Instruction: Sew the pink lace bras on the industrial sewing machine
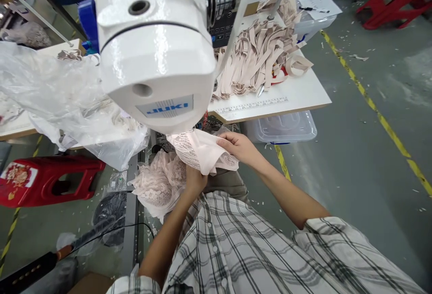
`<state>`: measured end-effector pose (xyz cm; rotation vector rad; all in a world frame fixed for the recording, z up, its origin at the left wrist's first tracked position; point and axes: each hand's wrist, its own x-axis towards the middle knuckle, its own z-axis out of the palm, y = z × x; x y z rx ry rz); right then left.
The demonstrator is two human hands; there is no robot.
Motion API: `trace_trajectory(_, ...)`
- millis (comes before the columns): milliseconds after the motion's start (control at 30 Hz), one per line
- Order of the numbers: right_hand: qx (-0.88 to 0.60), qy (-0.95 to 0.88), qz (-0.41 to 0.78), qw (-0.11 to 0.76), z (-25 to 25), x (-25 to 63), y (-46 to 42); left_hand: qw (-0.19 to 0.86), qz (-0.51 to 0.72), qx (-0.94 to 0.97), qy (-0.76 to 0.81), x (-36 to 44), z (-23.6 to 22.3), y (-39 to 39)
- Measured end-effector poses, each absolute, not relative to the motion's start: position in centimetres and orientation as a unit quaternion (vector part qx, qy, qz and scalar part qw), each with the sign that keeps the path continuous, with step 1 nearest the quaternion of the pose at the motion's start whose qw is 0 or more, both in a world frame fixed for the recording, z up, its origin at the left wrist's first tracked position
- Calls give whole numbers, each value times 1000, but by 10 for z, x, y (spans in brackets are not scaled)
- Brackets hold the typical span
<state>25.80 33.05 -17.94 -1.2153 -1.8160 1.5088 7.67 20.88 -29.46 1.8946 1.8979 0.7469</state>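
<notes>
Spreading from beneath the head of a glossy white sewing machine (158,69), a pale pink garment piece of lace and smooth cloth (202,150) is reaching toward the wearer's lap, showing leafy openwork on its left, a plain satiny panel across its middle and more lace at its lower right corner. The right hand (238,147) is pinching its right edge, thumb on top; the left hand (196,180) is sitting under its lower edge, its fingers hidden, so its grip cannot be told. Just left, a crumpled heap of pale pink lace pieces (158,186) is bulging in rounded folds. Flat beige fabric strips (253,55) are lying tangled on a white tabletop (310,93). Beyond them, an open clear plastic tub (303,28) is holding beige cloth, while a lidded clear plastic box (286,127) is standing below. Leftward, a wrinkled translucent plastic bag (64,82) is covering pale fabric.
</notes>
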Motion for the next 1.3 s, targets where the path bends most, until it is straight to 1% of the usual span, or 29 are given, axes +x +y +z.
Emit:
trace_trajectory(100,-474,-700,492,209,-175,277,336,163,273,671,669,23,-280,210)
trace_trajectory(167,-508,-707,453,191,-180,301,344,121,288,652,691,-8,-267,213)
trace_trajectory(233,-568,-699,399,170,-192,333,352,41,307,634,709,-19,-260,217)
trace_trajectory(300,-631,-690,340,103,-211,367,359,5,287,651,703,-6,-263,220)
trace_trajectory(333,-655,-687,311,48,-222,381,361,20,257,672,695,8,-269,221)
trace_trajectory(400,-683,-680,261,-53,-243,399,361,107,173,718,666,41,-285,218)
trace_trajectory(433,-688,-680,241,-83,-253,400,361,152,137,732,650,55,-293,214)
trace_trajectory(467,-687,-685,225,-90,-262,395,360,186,114,740,636,66,-299,209)
trace_trajectory(500,-676,-701,216,-74,-272,385,359,208,105,743,627,72,-303,203)
trace_trajectory(567,-619,-755,216,3,-292,350,359,220,120,730,636,65,-300,188)
trace_trajectory(633,-537,-806,230,94,-311,306,357,201,143,686,685,38,-286,168)
trace_trajectory(667,-501,-822,242,117,-320,284,355,186,150,655,717,20,-276,156)
trace_trajectory(733,-466,-840,259,103,-334,250,346,135,128,568,802,-17,-257,130)
trace_trajectory(800,-468,-843,255,65,-345,233,330,108,45,470,875,-43,-245,102)
trace_trajectory(833,-478,-841,246,58,-349,231,321,115,-5,433,894,-51,-243,90)
trace_trajectory(900,-500,-831,233,73,-352,236,303,159,-75,413,894,-55,-245,70)
trace_trajectory(967,-508,-819,250,96,-348,242,291,198,-78,445,870,-47,-247,59)
trace_trajectory(1033,-516,-801,274,131,-331,240,282,209,-56,479,850,-32,-237,56)
trace_trajectory(1100,-475,-805,316,161,-302,227,275,233,8,525,819,-17,-213,60)
trace_trajectory(1133,-423,-819,351,162,-283,218,271,257,59,550,792,-11,-198,65)
trace_trajectory(1167,-334,-838,408,138,-263,209,267,289,120,573,757,-6,-182,72)
trace_trajectory(1233,-159,-843,511,57,-221,193,257,346,228,591,692,-1,-156,92)
trace_trajectory(1300,-96,-818,567,13,-180,188,250,369,316,556,675,0,-144,115)
